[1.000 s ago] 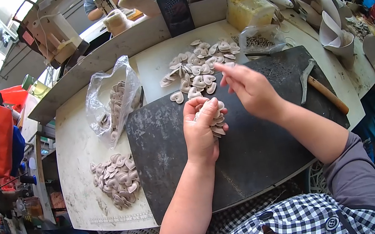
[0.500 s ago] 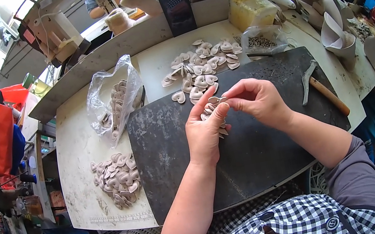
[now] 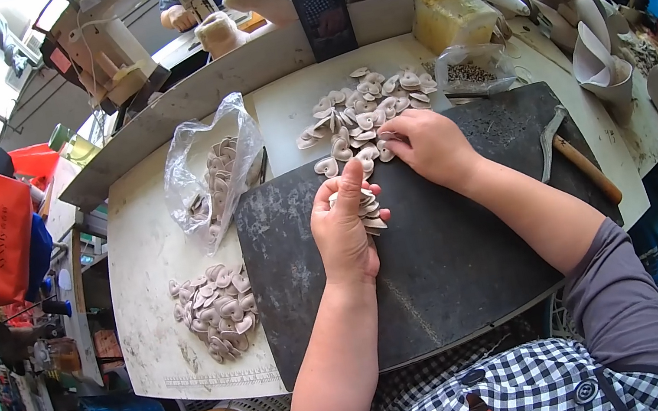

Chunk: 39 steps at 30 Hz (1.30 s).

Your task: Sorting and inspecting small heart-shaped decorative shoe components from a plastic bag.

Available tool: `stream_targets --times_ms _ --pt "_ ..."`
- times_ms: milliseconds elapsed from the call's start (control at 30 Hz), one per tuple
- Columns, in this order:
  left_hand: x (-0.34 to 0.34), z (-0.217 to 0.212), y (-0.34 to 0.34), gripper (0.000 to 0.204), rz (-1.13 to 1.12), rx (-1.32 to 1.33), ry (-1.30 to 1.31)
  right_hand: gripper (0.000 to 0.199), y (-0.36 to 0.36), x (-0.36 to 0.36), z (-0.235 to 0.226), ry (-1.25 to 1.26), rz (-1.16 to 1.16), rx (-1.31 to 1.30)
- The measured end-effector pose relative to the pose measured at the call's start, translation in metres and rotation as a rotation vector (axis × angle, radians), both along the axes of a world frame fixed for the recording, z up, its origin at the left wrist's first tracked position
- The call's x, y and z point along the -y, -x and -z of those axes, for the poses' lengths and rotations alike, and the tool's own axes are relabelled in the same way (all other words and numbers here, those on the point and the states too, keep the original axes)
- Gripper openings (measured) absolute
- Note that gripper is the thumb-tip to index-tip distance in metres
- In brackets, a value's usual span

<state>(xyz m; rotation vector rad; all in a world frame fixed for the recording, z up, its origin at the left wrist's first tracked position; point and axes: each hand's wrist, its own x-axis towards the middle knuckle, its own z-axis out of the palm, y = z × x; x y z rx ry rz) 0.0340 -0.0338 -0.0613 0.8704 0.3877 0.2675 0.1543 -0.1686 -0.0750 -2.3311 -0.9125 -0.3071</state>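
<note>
My left hand (image 3: pixel 343 225) is closed around a small stack of beige, heart-shaped padded pieces (image 3: pixel 370 214), thumb upright along it. My right hand (image 3: pixel 433 145) reaches to the near edge of a loose heap of the same heart pieces (image 3: pixel 364 102). Its thumb and fingertips are drawn together against a heart piece there; what lies between them is too small to make out. Under both hands lies a dark, scuffed board (image 3: pixel 314 270) on the pale table.
Another heart pile (image 3: pixel 220 313) lies at left, below a clear plastic bag (image 3: pixel 214 177) holding more. A hammer (image 3: pixel 577 162) rests on the board's right side, near a bag of small metal bits (image 3: pixel 471 73). A phone (image 3: pixel 324 21) leans at the back beside a yellowish glue container (image 3: pixel 454 18).
My right hand has left the stack in my left hand and moved up to the heap. My left hand has come slightly lower, still gripping its stack. The view has shifted a little.
</note>
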Motion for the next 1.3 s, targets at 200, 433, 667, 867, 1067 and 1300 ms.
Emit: stream_targets --times_ms 200,433,667,867,1067,1300 --pt "0.005 -0.001 0.004 0.025 0.133 0.027 -0.131 0.028 0.014 0.038 -0.018 -0.657 -0.118 -0.951" --pt "0.022 -0.002 0.007 0.054 0.358 0.070 -0.153 0.019 0.048 0.030 -0.012 -0.808 -0.120 -0.713" --pt "0.003 0.002 0.001 0.025 0.098 0.016 -0.087 0.021 0.044 0.012 -0.012 -0.478 -0.214 -0.298" --pt "-0.019 0.000 0.000 0.024 -0.037 0.161 0.125 0.026 0.009 0.000 0.000 -0.023 -0.052 0.182" --pt "-0.026 -0.004 -0.003 0.027 -0.107 0.298 0.195 0.030 0.010 -0.014 -0.012 -0.168 -0.153 -0.316" --pt "-0.024 -0.005 0.000 0.023 -0.048 0.292 0.133 0.020 0.015 -0.003 -0.008 -0.088 -0.116 -0.161"
